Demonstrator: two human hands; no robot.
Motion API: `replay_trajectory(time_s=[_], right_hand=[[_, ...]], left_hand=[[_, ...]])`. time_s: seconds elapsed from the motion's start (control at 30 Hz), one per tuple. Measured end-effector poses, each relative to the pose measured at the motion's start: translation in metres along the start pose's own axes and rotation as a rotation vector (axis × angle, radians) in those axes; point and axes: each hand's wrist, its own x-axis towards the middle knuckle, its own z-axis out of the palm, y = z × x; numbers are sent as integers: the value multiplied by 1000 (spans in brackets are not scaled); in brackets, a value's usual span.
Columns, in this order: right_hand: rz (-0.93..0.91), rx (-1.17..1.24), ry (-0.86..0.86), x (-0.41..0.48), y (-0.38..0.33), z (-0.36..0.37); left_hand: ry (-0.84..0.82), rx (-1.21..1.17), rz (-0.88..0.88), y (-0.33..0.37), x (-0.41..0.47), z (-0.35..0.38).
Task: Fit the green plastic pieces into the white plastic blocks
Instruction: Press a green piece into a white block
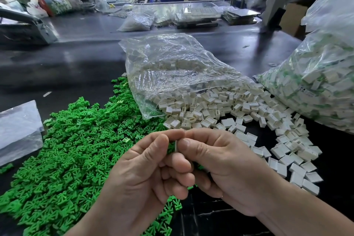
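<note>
Now, lower centre: left hand [145,174] pinches one green piece [170,148], right hand [220,168] pinches one white block [176,145], the two touching. Uncountable green pieces [76,149] heap lower left; white blocks [239,109] spill from one bag [172,67], centre right, on the bench [76,59].

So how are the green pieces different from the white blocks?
The green pieces are bright green, flat and branchy; the white blocks are cream-white, boxy and hollow. The green pieces lie loose in a heap on the left; the white blocks lie on the right, spilling from a clear bag. Each green piece looks thinner than a white block. Both are small plastic parts piled on the dark table.
</note>
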Motion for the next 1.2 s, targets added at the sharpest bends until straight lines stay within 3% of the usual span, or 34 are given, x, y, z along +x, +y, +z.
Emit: replay_trajectory(time_s=[0.27,0.47,0.77,1.03,1.13,1.2], right_hand=[[13,20,-8,-1,-2,3],[2,81,-21,-1,-1,3],[11,-28,-1,-4,-4,5],[-39,95,-23,0,1,3],[-27,208,-36,3,2,-5],[-71,349,-96,5,-2,-14]], left_hand=[[10,35,66,-4,0,6],[-140,-41,22,-3,0,1],[-93,31,34,-3,-3,1],[-105,75,101,-5,1,2],[42,208,151,0,3,0],[221,455,234,7,3,-8]])
